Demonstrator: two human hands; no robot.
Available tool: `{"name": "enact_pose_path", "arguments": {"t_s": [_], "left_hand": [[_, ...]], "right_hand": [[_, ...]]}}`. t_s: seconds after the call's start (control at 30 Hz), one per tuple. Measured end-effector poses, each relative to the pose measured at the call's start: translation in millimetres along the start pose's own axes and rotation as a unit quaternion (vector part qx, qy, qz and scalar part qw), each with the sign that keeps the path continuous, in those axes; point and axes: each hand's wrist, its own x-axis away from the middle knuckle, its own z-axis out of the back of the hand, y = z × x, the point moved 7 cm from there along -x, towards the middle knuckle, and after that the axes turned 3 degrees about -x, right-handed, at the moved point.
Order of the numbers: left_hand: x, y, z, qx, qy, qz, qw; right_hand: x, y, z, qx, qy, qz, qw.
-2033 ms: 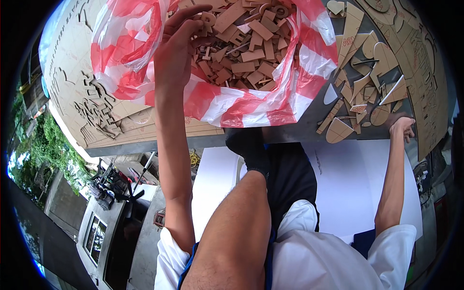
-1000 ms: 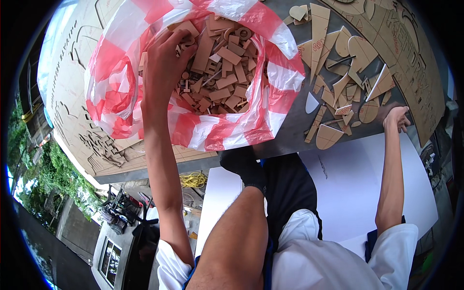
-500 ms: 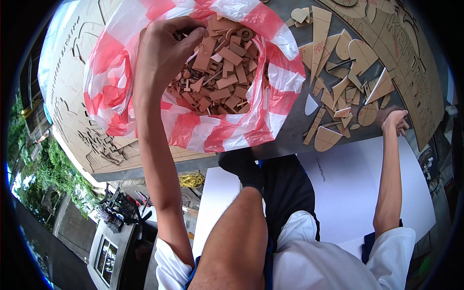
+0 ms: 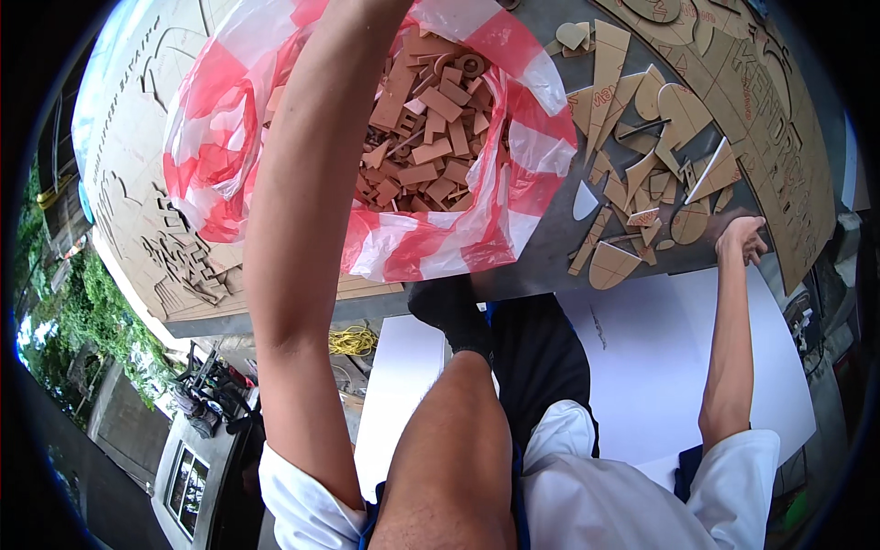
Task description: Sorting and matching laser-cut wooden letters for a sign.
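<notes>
A red-and-white striped plastic bag [image 4: 518, 151] stands open on the grey table, filled with several small brown cut-out pieces [image 4: 422, 156]. My left forearm [image 4: 302, 183] reaches up across the bag's left side, and the hand itself is cut off by the picture's top edge. My right hand [image 4: 742, 238] rests on the table's near edge at the right, fingers apart and holding nothing, beside a scatter of loose brown offcuts [image 4: 642, 174].
A brown board with cut-out lettering [image 4: 779, 110] lies at the far right, another cut board [image 4: 137, 192] at the left. Below the table lie white sheets [image 4: 642, 367] and a yellow cord [image 4: 353, 341]. My raised knee [image 4: 458, 440] and black-socked foot [image 4: 449, 312] fill the middle.
My left hand, which was at the bag's rim among the pieces, has gone farther up and out of the picture. The right hand has stayed on the table edge.
</notes>
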Motion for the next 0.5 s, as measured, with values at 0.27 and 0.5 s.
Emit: {"name": "enact_pose_path", "arguments": {"t_s": [0.27, 0.5], "left_hand": [[126, 0, 41, 0.322, 0.178, 0.152, 0.917], [169, -20, -38, 0.136, -0.044, 0.188, 0.972]], "right_hand": [[-4, 0, 2, 0.009, -0.002, -0.006, 1.0], [0, -4, 3, -0.008, -0.015, -0.006, 1.0]]}}
